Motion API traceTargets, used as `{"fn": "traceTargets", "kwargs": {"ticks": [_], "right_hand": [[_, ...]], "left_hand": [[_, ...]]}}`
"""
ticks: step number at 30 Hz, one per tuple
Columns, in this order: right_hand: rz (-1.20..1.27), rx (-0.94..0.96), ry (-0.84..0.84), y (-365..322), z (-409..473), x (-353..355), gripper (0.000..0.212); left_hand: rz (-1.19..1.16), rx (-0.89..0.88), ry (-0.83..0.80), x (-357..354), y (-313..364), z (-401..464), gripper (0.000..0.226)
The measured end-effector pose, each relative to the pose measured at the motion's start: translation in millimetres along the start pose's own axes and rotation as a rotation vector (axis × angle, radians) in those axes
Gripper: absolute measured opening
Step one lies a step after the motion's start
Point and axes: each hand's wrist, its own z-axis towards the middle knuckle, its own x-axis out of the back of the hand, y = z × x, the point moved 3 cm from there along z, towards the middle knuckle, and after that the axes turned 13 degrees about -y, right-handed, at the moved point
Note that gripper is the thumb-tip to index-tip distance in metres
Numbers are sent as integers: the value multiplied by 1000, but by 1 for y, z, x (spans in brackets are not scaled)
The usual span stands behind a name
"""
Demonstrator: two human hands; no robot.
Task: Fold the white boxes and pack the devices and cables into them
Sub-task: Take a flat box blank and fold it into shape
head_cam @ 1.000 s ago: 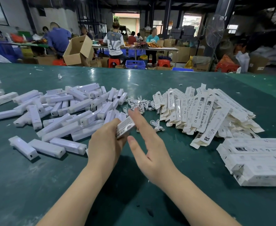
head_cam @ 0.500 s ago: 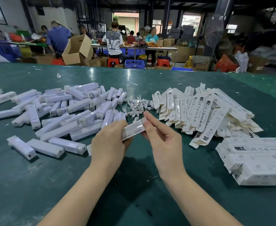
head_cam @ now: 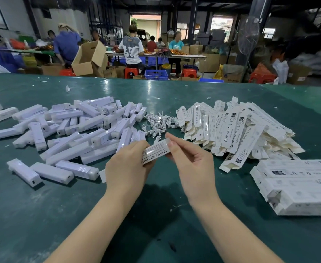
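Green bench (head_cam: 175, 95). Left of the left hand (head_cam: 126, 168): loose pile of white devices (head_cam: 83, 128). Beyond both hands: tangle of white cables (head_cam: 158, 122). Right of the right hand (head_cam: 193, 164): heap of flat boxes (head_cam: 237, 128); nearer, stack of folded boxes (head_cam: 298, 185).

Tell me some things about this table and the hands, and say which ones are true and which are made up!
1. Both hands hold one white box. True.
2. The left hand is flat on the table. False: it grips the box.
3. The little white cables lie between the devices and the flat boxes. True.
4. The table is red. False: it is green.
5. The right hand pinches the box's end. True.
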Motion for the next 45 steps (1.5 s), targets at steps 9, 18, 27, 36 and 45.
{"fn": "traceTargets", "kwargs": {"ticks": [9, 18, 27, 36, 45], "right_hand": [[-243, 113, -137, -6, -4, -5, 28], [-379, 96, -331, 4, -5, -18, 49], [-194, 60, 199, -13, 12, 37, 19], [-1295, 241, -147, -17, 10, 24, 44], [-1448, -292, 445, -58, 15, 131, 26]], "left_hand": [[-54, 32, -3, 1, -2, -1, 15], [-139, 66, -11, 3, -7, -2, 13], [-169, -71, -135, -5, 4, -2, 50], [-465, -239, -184, -9, 3, -1, 24], [-587, -204, -182, -10, 1, 2, 31]]}}
